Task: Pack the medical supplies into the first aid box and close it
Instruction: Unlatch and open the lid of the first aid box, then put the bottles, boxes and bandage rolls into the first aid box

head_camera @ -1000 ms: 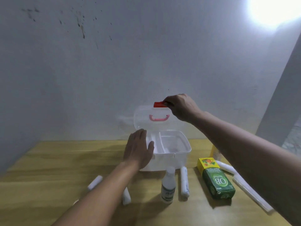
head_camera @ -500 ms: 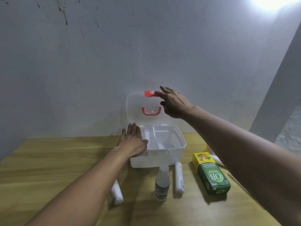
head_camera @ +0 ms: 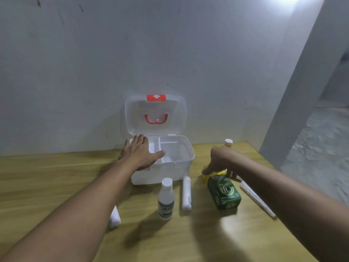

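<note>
The white first aid box [head_camera: 181, 167] stands open on the table, its clear lid [head_camera: 175, 118] upright against the wall with a red latch and red handle. My left hand [head_camera: 140, 155] lies flat on the box's left rim, fingers spread. My right hand [head_camera: 221, 161] hovers over the far end of the green and yellow carton [head_camera: 223, 191], fingers apart around its yellow top, not closed on it. In front of the box stand a small white bottle [head_camera: 166, 199] and a white gauze roll [head_camera: 186, 193]. Another white roll [head_camera: 114, 217] lies partly under my left forearm.
A long white wrapped pack [head_camera: 256, 197] lies to the right of the carton. A bottle with a white cap [head_camera: 228, 142] stands behind my right hand. The wooden table [head_camera: 47, 186] ends at the wall; a grey pillar [head_camera: 294, 103] rises at right.
My right hand left the lid's red latch and came down to the carton. The lid now stands fully open. My left hand stayed on the box's left rim.
</note>
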The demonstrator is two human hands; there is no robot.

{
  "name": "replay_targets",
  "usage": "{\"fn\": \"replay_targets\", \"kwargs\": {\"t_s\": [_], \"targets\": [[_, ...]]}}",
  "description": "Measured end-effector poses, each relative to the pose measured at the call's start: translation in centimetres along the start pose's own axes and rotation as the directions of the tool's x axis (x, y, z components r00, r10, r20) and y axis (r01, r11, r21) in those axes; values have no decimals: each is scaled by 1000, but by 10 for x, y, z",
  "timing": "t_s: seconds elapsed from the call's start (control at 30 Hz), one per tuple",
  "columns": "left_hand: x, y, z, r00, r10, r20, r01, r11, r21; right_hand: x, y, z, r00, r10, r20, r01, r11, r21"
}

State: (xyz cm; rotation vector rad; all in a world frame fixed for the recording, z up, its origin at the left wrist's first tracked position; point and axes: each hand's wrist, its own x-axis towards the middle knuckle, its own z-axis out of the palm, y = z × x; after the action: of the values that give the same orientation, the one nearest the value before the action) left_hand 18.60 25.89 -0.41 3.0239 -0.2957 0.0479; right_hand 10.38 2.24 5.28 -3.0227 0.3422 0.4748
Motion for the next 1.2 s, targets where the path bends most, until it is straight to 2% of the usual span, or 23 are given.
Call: {"fn": "replay_targets", "kwargs": {"t_s": [0.13,0.23,0.4,0.5,0.67,0.8,0.9,1.07,1.2], "targets": [[-1,1,1,1000,-2,5,2,1000,12,9,7,8,999,42,25,-45,992,116],[-3,2,-1,1000,-9,1,9,1000,14,11,13,-14,999,50,10,-51,959,280],[-3,2,-1,1000,3,-16,-2,1000,11,8,9,-73,994,12,-110,51,835,547],[-4,1,-1,1000,4,-19,-3,1000,11,12,-4,-87,981,13,-191,106,794,599],[-9,3,-2,999,3,-33,-2,1000,10,19,-31,-85,916,42,-399,175,853,491],[-15,3,-3,999,12,-32,-12,1000,-8,22,-48,-79,916,46,-398,193,819,540],[-17,3,-2,999,12,-40,-13,999,-31,24,-60,-70,913,64,-403,159,854,496],[-15,3,-1,999,14,-48,-15,999,-36,30,-81,-35,926,13,-376,156,896,415],[-14,4,1,998,6,-61,-8,999,-32,35,-91,-8,829,5,-559,155,959,238]]}}
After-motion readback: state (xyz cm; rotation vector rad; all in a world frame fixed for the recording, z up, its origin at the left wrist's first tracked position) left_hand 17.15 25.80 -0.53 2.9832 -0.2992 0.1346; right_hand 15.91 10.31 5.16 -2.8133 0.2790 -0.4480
